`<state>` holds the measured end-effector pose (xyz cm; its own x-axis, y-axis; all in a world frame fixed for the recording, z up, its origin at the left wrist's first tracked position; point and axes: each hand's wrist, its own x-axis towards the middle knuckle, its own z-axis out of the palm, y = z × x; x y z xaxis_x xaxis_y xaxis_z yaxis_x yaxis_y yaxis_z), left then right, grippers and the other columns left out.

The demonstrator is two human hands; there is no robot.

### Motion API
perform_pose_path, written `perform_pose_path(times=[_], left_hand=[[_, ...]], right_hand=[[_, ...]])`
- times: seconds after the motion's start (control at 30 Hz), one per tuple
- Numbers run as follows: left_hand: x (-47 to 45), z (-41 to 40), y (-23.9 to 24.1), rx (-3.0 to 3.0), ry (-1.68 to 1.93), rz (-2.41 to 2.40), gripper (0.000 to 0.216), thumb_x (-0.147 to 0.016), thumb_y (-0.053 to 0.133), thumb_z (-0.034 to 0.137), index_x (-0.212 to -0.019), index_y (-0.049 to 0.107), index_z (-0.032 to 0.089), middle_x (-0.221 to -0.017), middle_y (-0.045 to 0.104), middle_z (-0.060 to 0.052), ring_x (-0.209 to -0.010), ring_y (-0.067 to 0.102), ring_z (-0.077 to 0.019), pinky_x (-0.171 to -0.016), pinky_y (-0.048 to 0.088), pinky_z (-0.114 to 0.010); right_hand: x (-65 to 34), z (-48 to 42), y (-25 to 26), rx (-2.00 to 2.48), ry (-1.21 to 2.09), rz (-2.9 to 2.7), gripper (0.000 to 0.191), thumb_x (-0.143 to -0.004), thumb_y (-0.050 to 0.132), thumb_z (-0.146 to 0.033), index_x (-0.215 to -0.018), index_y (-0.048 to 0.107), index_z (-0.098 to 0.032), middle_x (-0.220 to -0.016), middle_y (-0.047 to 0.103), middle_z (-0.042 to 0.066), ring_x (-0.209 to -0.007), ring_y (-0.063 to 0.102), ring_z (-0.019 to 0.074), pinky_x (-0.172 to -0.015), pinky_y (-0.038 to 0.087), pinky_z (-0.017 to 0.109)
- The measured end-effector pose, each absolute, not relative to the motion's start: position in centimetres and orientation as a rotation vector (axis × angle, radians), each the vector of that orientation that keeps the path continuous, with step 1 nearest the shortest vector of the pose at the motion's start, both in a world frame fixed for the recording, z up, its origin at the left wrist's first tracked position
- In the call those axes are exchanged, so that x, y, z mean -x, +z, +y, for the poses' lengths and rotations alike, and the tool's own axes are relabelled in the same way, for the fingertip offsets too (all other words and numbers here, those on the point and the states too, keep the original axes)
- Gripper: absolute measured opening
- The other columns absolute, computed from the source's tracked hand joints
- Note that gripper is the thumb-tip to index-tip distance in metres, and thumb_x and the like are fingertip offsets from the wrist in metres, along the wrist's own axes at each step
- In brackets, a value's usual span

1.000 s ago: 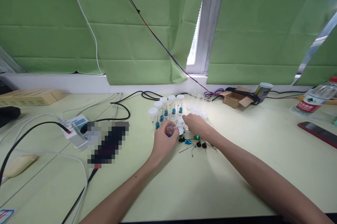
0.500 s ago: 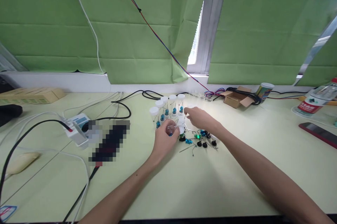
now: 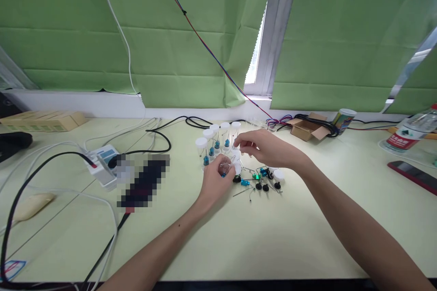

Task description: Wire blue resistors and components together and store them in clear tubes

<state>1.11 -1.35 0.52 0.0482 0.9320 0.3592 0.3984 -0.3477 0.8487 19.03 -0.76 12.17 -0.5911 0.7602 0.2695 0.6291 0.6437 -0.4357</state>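
Observation:
My left hand [image 3: 218,177] is curled around a small clear jar, mostly covered by my fingers, with thin metal wire and a bit of blue showing inside. My right hand [image 3: 257,146] is bent just above and right of it, fingertips pinched together. What they hold is too small to make out. Behind my hands stand several clear jars with white lids [image 3: 201,143], each with a blue piece [image 3: 206,160] and a wire inside. In front lie loose parts: a blue piece [image 3: 245,182], a green piece [image 3: 256,176], black round knobs [image 3: 265,187] and thin metal rods.
A white lid [image 3: 279,176] lies right of the loose parts. Farther back are an open cardboard box [image 3: 305,129], black cables and a can [image 3: 344,120]. A bottle [image 3: 406,134] and a phone [image 3: 414,175] are at right. A power strip [image 3: 102,168] with cords is at left.
My right hand has shifted slightly, its fingertips now pointing down and left, closer to my left hand. The white lid at right has come into sight from behind my right forearm.

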Motion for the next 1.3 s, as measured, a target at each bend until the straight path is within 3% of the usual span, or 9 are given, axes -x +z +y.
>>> perform_pose_path(times=[0.13, 0.4, 1.3], left_hand=[[-1.2, -1.5, 0.7, -1.819, 1.260, 1.349, 0.011, -0.080, 0.057, 0.032, -0.078, 0.053, 0.021, -0.074, 0.056, 0.002, -0.060, 0.045, -0.0114, -0.058, 0.037, -0.025], [-1.2, -1.7, 0.9, -1.826, 1.242, 1.321, 0.011, -0.079, 0.057, 0.031, -0.077, 0.052, 0.022, -0.072, 0.054, 0.003, -0.059, 0.042, -0.0115, -0.057, 0.036, -0.025], [-1.2, -1.7, 0.9, -1.710, 1.222, 1.193, 0.013, -0.078, 0.060, 0.030, -0.076, 0.052, 0.021, -0.066, 0.047, 0.005, -0.055, 0.039, -0.0092, -0.053, 0.033, -0.023]], right_hand=[[-18.8, -0.7, 11.9, 1.074, 0.427, -2.446, 0.021, -0.089, 0.048, -0.010, -0.097, 0.066, -0.018, -0.086, 0.070, 0.004, -0.076, 0.060, 0.0161, -0.065, 0.043, 0.027], [-18.8, -0.5, 11.7, 1.080, 0.439, -2.443, 0.018, -0.088, 0.050, -0.011, -0.095, 0.065, -0.018, -0.076, 0.067, 0.002, -0.067, 0.057, 0.0141, -0.061, 0.042, 0.025], [-18.1, 0.1, 10.7, 1.046, 0.366, -2.361, 0.012, -0.091, 0.052, -0.019, -0.088, 0.064, -0.018, -0.071, 0.062, 0.000, -0.064, 0.051, 0.0123, -0.060, 0.037, 0.025]])
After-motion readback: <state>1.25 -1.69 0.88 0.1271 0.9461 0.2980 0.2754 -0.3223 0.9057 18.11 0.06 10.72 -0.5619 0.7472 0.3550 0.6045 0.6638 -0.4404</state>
